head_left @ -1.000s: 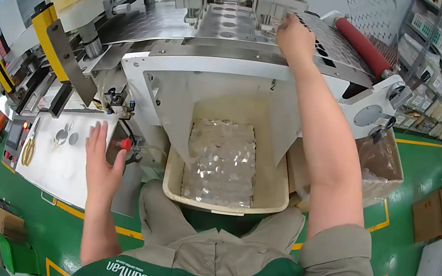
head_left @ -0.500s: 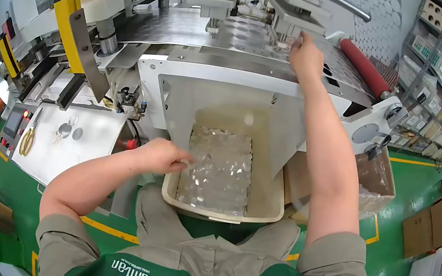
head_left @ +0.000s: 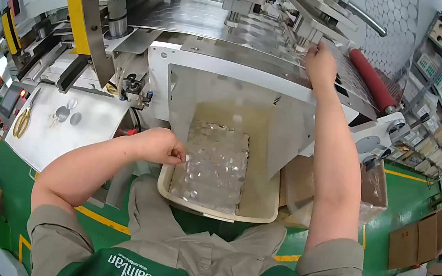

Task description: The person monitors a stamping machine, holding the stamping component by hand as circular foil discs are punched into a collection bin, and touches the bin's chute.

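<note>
My left hand (head_left: 163, 147) hovers over the left rim of a cream plastic bin (head_left: 258, 203), its fingers curled into a pinch. Whatever may be between those fingertips is hidden. Inside the bin lies a layer of shiny, clear round pieces (head_left: 215, 166). My right hand (head_left: 321, 65) reaches up to the machine, its fingers drawn together right beside a metal press head (head_left: 309, 31). Below that hand runs a sheet with rows of round cutouts (head_left: 354, 72). The right fingertips show nothing I can name.
A red roller (head_left: 372, 80) sits to the right of the sheet. On the left, a white tray (head_left: 51, 142) carries yellow-handled scissors (head_left: 22, 123) and several small discs (head_left: 62, 113). A yellow guard post (head_left: 81, 3) rises behind it. Cardboard boxes (head_left: 415, 243) stand at right.
The whole view has shifted slightly. My left hand's fingers have curled in more tightly near the bin's left side. My right hand stays up by the press head.
</note>
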Tool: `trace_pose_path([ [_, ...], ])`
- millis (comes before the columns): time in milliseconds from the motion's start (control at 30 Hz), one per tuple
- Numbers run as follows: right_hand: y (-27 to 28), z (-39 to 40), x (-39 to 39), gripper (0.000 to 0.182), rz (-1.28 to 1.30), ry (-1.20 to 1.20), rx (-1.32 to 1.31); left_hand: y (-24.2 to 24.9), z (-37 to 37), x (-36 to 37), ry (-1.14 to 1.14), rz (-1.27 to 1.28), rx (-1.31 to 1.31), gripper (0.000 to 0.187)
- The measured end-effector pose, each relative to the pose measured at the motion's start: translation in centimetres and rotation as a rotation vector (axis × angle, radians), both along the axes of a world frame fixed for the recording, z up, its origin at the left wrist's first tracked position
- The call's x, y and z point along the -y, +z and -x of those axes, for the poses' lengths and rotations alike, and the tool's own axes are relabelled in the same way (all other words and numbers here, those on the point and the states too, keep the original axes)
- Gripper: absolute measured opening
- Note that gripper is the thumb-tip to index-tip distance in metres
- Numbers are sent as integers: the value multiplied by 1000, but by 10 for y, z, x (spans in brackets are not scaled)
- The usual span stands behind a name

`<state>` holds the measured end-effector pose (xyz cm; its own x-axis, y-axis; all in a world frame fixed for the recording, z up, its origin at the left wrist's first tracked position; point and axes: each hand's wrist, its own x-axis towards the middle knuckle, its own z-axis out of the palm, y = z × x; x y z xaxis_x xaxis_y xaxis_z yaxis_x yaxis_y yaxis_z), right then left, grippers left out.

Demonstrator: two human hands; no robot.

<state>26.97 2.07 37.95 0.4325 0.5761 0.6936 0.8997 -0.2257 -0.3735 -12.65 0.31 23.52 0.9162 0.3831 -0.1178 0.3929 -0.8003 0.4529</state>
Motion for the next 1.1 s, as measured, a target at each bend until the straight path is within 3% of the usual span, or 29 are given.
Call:
trace_pose_path([
  [133,-2,-4,-1,40,222,-14,69,7,1,3,22,48,17,16],
  [267,-2,0,-1,34,-50,-4,20,9,0,3,46,56,19,21],
  [367,-4,-9,-2,34,278,49,103,12,-1,6,49,43,12,22],
  [433,3,-2,-1,34,181,12,-40,10,-1,5,45,50,30,22],
  [500,1,0,-2,36,15,-22,-22,9,1,2,40,63,41,24],
  [533,1,-1,-3,36,18,-19,-20,9,1,2,43,66,43,24],
  [600,1,-2,1,37,280,13,76,9,1,1,55,65,36,24],
  [767,-1,-5,-6,39,72,-22,-2,15,0,5,42,33,84,27],
  [867,-7,-11,-4,38,278,55,68,15,-2,7,37,33,194,27],
  [900,3,-4,-3,38,312,-41,48,17,-3,8,71,59,184,26],
  [933,3,-4,-2,38,311,-42,47,17,-2,8,70,59,183,26],
  [1000,2,0,0,38,40,-7,29,18,-1,8,99,105,189,26],
  [1100,2,2,4,35,202,-24,92,18,-2,11,97,57,223,21],
])
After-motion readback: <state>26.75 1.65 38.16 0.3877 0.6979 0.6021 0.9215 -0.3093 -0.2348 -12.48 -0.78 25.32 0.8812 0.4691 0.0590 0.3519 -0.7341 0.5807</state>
